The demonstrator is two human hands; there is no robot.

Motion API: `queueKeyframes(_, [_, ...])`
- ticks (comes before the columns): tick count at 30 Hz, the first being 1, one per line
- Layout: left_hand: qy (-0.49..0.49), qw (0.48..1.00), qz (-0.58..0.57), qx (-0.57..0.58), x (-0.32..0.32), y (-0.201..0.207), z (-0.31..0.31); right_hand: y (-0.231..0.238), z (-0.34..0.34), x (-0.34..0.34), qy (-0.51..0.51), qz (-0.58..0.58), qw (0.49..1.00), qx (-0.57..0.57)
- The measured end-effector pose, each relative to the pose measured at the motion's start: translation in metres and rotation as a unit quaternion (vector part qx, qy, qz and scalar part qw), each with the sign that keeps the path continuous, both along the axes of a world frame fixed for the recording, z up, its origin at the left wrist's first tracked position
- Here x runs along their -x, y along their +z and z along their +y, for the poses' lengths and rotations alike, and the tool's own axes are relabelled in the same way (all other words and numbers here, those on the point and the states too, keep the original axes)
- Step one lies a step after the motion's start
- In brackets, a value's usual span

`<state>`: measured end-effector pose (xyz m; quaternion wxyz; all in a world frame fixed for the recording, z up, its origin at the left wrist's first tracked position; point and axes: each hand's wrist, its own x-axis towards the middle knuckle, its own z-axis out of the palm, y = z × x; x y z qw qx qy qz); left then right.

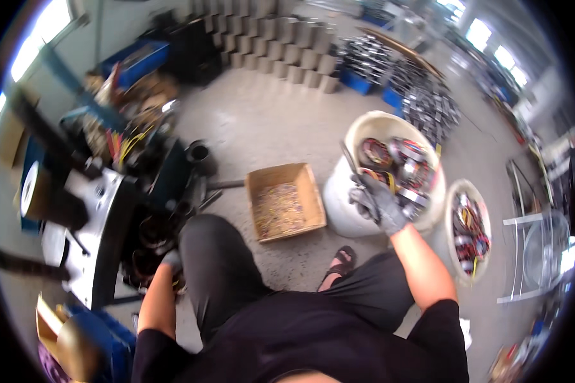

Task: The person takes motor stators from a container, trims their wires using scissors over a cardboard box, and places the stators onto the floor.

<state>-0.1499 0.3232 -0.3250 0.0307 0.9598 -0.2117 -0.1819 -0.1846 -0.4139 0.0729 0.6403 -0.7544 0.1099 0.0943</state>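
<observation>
Dark tool [349,158], long and thin, blurred; exact kind unclear. Head view, the only one: the tool is in the gloved right hand [379,203], fingers wrapped round it, its tip pointing up and away over the near left part of a white tub [346,207]. Tub holds wound coils [375,152] with coloured wire and shiny metal.

Hands well apart. Left hand [170,259], also gloved, low beside the person's left knee, next to dark coils [154,231] in shadow by a metal plate [102,255]. Partly hidden; cannot tell whether its fingers are closed on anything.

Between the knees and the tub: open cardboard box [311,199] on the floor, small multicoloured scraps [281,207] across its bottom. Dark hollow cylinder [202,161] left of it. Second tub [442,237], right of the first, similar contents. Further off: stacked grey cylinders [281,54], heaped metal parts [430,113], blue bin [134,64] at upper left.
</observation>
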Motion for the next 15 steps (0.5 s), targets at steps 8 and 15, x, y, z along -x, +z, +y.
queueKeyframes(8, [0.386,0.834,0.014,0.394,-0.101,0.146,-0.192,0.047,-0.081,0.006,-0.154,-0.070,0.984,0.054])
queueKeyframes(15, [0.224,0.724,-0.076,0.648,-0.130,0.398,-0.319,-0.033,-0.157,-0.096,-0.192,-0.041,0.873,0.446])
